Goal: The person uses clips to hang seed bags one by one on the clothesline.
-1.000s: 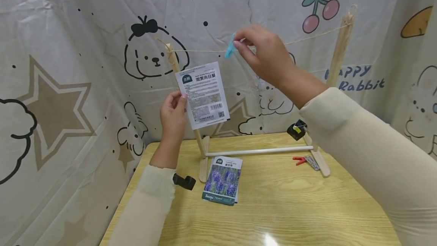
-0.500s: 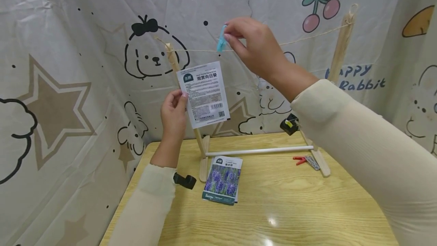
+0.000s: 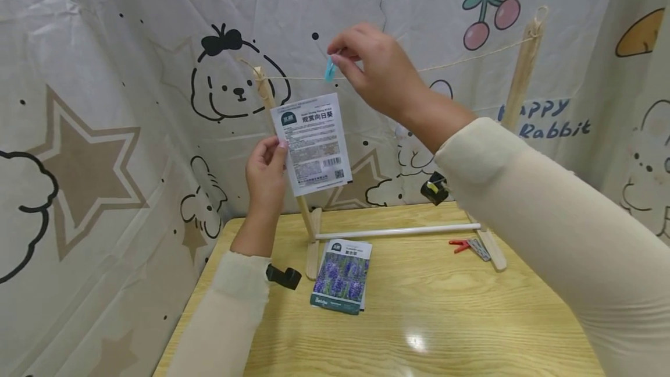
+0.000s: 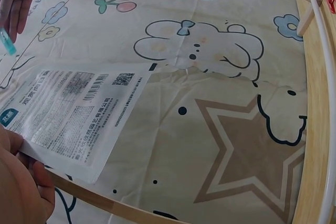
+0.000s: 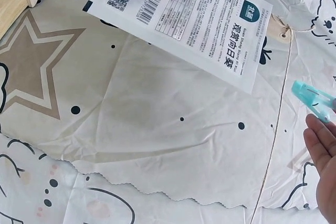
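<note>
My left hand [image 3: 266, 170] pinches the left edge of a white seed packet [image 3: 314, 144], its printed back facing me. The packet tilts slightly, its top edge just below a thin string [image 3: 298, 78]. Above it, my right hand [image 3: 374, 68] pinches a light-blue clothespin [image 3: 330, 68], which overlaps the string in the head view. In the right wrist view the clothespin [image 5: 313, 94] shows beside the string [image 5: 278, 129], apart from the packet [image 5: 184, 19]. The left wrist view shows thumb and fingers at the packet's [image 4: 73, 114] edge.
The string runs between two wooden posts [image 3: 520, 74], joined low down by a white rod [image 3: 398, 231]. On the wooden table [image 3: 445, 319] lie seed packets with purple flowers [image 3: 341, 277]. A red clothespin [image 3: 459, 245] and a grey clothespin [image 3: 478, 249] lie by the right foot.
My right hand has moved left with the light-blue clothespin, along the string to above the packet. The clothespin has turned more upright. My left hand and the packet have barely moved.
</note>
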Tool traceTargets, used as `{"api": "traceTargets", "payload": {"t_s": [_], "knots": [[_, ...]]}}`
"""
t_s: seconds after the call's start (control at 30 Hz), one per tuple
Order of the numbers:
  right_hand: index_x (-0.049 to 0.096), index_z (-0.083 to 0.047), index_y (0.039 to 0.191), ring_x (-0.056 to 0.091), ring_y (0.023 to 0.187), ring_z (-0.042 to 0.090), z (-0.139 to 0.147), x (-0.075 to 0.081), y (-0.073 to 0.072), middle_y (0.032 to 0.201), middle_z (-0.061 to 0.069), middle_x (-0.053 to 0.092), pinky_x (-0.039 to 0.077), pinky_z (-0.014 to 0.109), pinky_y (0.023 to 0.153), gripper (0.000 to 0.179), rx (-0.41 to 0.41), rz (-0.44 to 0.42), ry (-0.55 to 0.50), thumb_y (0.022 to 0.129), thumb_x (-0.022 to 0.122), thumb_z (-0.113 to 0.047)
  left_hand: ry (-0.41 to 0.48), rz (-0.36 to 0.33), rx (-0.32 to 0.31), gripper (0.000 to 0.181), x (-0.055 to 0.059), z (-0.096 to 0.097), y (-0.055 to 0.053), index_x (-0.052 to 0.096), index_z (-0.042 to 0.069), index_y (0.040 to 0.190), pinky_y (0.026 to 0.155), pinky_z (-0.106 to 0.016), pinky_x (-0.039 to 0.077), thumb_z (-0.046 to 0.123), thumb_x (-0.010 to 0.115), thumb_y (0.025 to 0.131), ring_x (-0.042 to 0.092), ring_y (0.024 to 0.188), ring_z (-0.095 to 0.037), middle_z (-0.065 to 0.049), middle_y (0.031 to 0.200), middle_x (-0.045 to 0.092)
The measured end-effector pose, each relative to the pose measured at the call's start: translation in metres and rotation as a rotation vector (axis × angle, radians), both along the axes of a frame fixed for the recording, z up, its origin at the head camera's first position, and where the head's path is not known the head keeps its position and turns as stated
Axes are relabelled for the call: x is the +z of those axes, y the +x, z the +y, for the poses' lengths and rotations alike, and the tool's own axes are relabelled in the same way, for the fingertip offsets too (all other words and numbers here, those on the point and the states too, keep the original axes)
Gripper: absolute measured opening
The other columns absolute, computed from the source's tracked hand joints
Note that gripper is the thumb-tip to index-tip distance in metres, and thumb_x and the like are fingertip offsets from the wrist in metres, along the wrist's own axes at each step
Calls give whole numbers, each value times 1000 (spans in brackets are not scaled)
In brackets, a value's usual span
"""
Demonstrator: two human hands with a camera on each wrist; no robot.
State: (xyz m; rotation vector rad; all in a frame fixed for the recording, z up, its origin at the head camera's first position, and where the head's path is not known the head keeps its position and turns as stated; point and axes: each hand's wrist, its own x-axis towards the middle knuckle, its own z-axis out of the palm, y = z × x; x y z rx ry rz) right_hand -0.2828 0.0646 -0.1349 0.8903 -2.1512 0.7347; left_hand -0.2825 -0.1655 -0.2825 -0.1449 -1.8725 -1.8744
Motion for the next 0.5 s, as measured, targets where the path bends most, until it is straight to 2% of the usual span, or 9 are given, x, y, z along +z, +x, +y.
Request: {"api": "traceTargets", "payload": {"t_s": [0.2, 0.33, 0.5], "knots": [[67, -5, 117, 61, 110, 21, -7, 2, 0, 120, 11, 64, 50, 29, 101, 22, -10, -24, 23, 106, 51, -15, 12, 18, -6, 21, 0, 1, -2, 64, 1, 118, 78, -29, 47, 15, 59, 103, 55, 86, -12, 3, 96, 62], [68, -5, 116, 60, 110, 21, -10, 3, -2, 121, 11, 65, 50, 31, 100, 22, -14, -27, 18, 106, 50, -12, 18, 21, -8, 21, 1, 2, -2, 64, 2, 118, 74, -24, 47, 15, 59, 103, 55, 85, -11, 3, 96, 62], [67, -6, 121, 61, 112, 21, -13, 3, -4, 123, 10, 64, 50, 29, 101, 23, -19, -36, -7, 106, 51, -13, 16, 30, -13, 22, 1, 3, -2, 64, 1, 119, 71, -19, 47, 15, 59, 103, 56, 84, -11, 3, 96, 62]]}}
